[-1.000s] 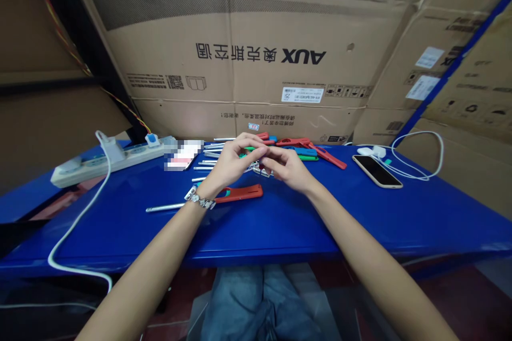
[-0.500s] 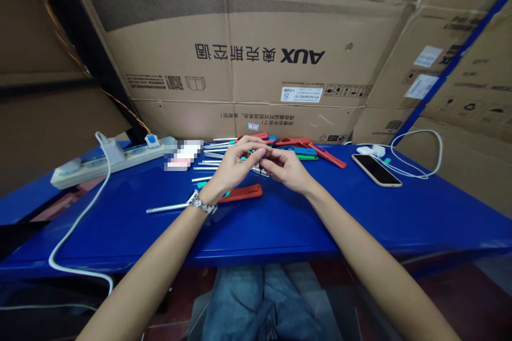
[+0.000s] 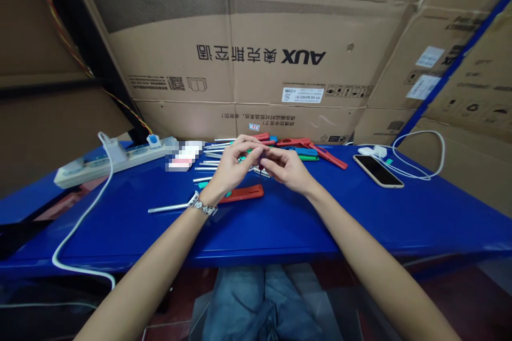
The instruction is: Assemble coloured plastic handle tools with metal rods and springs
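Over the blue table, my left hand (image 3: 237, 164) and my right hand (image 3: 288, 168) meet at the fingertips, both closed in a pinch. Between them sits a small dark reddish part (image 3: 262, 162) with a thin tip pointing down; the fingers cover much of it and its kind is not clear. Behind and under the hands lie several long-necked lighters with metal tubes and coloured handles, among them a red one (image 3: 330, 156) and a blue one (image 3: 302, 151). Closer to me, a lighter with an orange-red handle (image 3: 246, 192) lies partly behind my left wrist, its metal tube (image 3: 170, 208) pointing left.
On the left stands a white power strip (image 3: 120, 160) with a plugged-in charger and a white cable (image 3: 82, 224). A phone (image 3: 378, 171) lies at the right beside a coiled white cable (image 3: 442, 157). A cardboard wall (image 3: 256, 21) closes off the back.
My fingers have shifted slightly, and the small dark part between them shows more now. The lighters on the table have stayed where they were.
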Demonstrator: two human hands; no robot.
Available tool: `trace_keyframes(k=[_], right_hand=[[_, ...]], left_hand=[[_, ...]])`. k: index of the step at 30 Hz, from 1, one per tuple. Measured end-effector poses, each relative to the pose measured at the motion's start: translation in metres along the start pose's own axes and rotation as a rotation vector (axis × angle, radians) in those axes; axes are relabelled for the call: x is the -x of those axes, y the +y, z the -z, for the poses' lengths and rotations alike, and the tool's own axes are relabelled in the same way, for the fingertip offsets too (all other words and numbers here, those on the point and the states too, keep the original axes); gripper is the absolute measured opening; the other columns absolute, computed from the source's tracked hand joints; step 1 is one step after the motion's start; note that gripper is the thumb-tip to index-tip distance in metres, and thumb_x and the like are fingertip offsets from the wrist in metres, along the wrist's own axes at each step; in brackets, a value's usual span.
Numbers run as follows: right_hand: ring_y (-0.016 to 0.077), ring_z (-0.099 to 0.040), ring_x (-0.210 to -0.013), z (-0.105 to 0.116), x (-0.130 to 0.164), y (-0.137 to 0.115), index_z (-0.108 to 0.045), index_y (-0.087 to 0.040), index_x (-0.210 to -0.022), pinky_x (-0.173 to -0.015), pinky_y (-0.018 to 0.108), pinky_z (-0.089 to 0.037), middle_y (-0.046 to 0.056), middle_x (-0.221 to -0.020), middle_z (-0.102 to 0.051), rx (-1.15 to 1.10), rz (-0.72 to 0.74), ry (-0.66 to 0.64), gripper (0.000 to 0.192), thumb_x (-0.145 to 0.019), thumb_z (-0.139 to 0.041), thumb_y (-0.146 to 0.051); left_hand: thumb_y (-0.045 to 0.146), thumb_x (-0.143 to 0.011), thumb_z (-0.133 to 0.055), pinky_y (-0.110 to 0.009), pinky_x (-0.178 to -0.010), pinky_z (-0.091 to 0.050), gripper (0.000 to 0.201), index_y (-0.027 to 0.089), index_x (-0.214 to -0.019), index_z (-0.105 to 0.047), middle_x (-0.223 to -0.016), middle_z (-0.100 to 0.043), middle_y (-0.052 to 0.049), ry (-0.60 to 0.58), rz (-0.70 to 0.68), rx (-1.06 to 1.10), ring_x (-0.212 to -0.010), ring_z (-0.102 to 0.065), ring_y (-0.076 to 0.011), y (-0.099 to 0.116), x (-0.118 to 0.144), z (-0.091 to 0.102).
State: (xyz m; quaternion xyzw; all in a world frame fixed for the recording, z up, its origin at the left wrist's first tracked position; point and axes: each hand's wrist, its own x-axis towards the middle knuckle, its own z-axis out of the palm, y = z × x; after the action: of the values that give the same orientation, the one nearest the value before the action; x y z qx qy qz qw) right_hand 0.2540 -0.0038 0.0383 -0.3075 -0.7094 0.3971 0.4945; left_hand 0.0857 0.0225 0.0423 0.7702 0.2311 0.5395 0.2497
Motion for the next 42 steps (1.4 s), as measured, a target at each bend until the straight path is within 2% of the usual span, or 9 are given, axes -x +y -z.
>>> trace_keyframes(k=[4, 8, 12, 17, 20, 25, 27, 33, 42], right_hand=[[0.0094, -0.051, -0.050, 0.000, -0.005, 0.008, -0.045, -0.021, -0.073, -0.047, 0.023, -0.039, -0.004, -0.064, -0.059, -0.046, -0.027, 0.106, 0.044, -0.069, -0.081, -0.047], [0.0090, -0.046, -0.040, -0.008, -0.009, 0.018, -0.041, -0.024, -0.077, -0.038, 0.022, -0.032, -0.009, -0.055, -0.051, -0.066, -0.026, 0.181, 0.048, -0.068, -0.083, -0.045], [0.0097, -0.049, -0.043, -0.017, -0.005, 0.018, -0.056, -0.028, -0.111, -0.040, 0.024, -0.036, -0.005, -0.068, -0.058, 0.042, 0.037, 0.198, 0.037, -0.081, -0.073, -0.043], [0.0084, -0.049, -0.051, -0.017, -0.001, 0.010, -0.069, -0.023, -0.109, -0.047, 0.025, -0.041, 0.001, -0.084, -0.065, 0.100, 0.080, 0.173, 0.035, -0.093, -0.053, -0.051], [0.0090, -0.050, -0.053, -0.012, -0.006, 0.006, -0.070, -0.018, -0.093, -0.047, 0.024, -0.039, 0.003, -0.080, -0.067, 0.067, 0.074, 0.201, 0.037, -0.086, -0.062, -0.054], [0.0101, -0.054, -0.050, -0.012, -0.019, 0.011, -0.045, -0.021, -0.069, -0.045, 0.022, -0.039, 0.000, -0.064, -0.066, -0.133, -0.033, 0.308, 0.049, -0.067, -0.081, -0.054], [0.0098, -0.054, -0.047, -0.014, -0.021, 0.015, -0.039, -0.023, -0.070, -0.045, 0.021, -0.039, -0.002, -0.058, -0.064, -0.158, -0.054, 0.344, 0.055, -0.065, -0.082, -0.055], [0.0041, -0.037, -0.040, -0.016, -0.011, 0.010, -0.059, -0.019, -0.087, -0.040, 0.021, -0.032, -0.003, -0.065, -0.061, -0.119, 0.002, 0.228, 0.049, -0.085, -0.055, -0.068], [0.0043, -0.039, -0.035, -0.016, -0.016, 0.006, -0.042, -0.023, -0.074, -0.033, 0.021, -0.028, -0.001, -0.073, -0.069, -0.109, -0.035, 0.290, 0.051, -0.069, -0.078, -0.058]], left_hand=[[0.036, -0.097, -0.052, -0.033, -0.083, -0.050, 0.026, 0.020, -0.113, -0.065, -0.113, -0.066, -0.008, 0.023, 0.088, -0.052, -0.100, -0.063, -0.0200, -0.009, 0.015, 0.006], [0.037, -0.092, -0.059, -0.034, -0.079, -0.049, 0.022, 0.019, -0.103, -0.066, -0.098, -0.068, -0.006, -0.237, 0.126, -0.272, -0.088, -0.063, -0.0207, -0.019, 0.042, 0.015], [0.044, -0.089, -0.064, -0.032, -0.075, -0.048, 0.026, 0.020, -0.097, -0.069, -0.096, -0.067, -0.006, -0.457, 0.175, -0.326, -0.085, -0.062, -0.0209, -0.024, 0.057, 0.020], [0.047, -0.089, -0.064, -0.033, -0.075, -0.049, 0.029, 0.020, -0.098, -0.071, -0.095, -0.068, -0.006, -0.451, 0.204, -0.290, -0.083, -0.063, -0.0205, -0.026, 0.056, 0.018], [0.048, -0.088, -0.065, -0.033, -0.076, -0.050, 0.030, 0.020, -0.098, -0.072, -0.097, -0.068, -0.007, -0.433, 0.223, -0.266, -0.085, -0.064, -0.0206, -0.027, 0.055, 0.017], [0.045, -0.087, -0.067, -0.033, -0.077, -0.050, 0.028, 0.019, -0.098, -0.072, -0.098, -0.069, -0.007, -0.441, 0.254, -0.253, -0.086, -0.064, -0.0204, -0.026, 0.056, 0.017], [0.044, -0.087, -0.067, -0.032, -0.077, -0.050, 0.028, 0.019, -0.098, -0.072, -0.097, -0.069, -0.007, -0.442, 0.264, -0.251, -0.087, -0.064, -0.0205, -0.025, 0.056, 0.017], [0.045, -0.089, -0.066, -0.034, -0.081, -0.049, 0.028, 0.020, -0.100, -0.072, -0.100, -0.069, -0.007, -0.452, 0.252, -0.244, -0.089, -0.064, -0.0207, -0.026, 0.056, 0.018], [0.046, -0.088, -0.066, -0.034, -0.080, -0.049, 0.028, 0.020, -0.098, -0.072, -0.098, -0.068, -0.006, -0.433, 0.237, -0.243, -0.087, -0.063, -0.0209, -0.029, 0.058, 0.018]])
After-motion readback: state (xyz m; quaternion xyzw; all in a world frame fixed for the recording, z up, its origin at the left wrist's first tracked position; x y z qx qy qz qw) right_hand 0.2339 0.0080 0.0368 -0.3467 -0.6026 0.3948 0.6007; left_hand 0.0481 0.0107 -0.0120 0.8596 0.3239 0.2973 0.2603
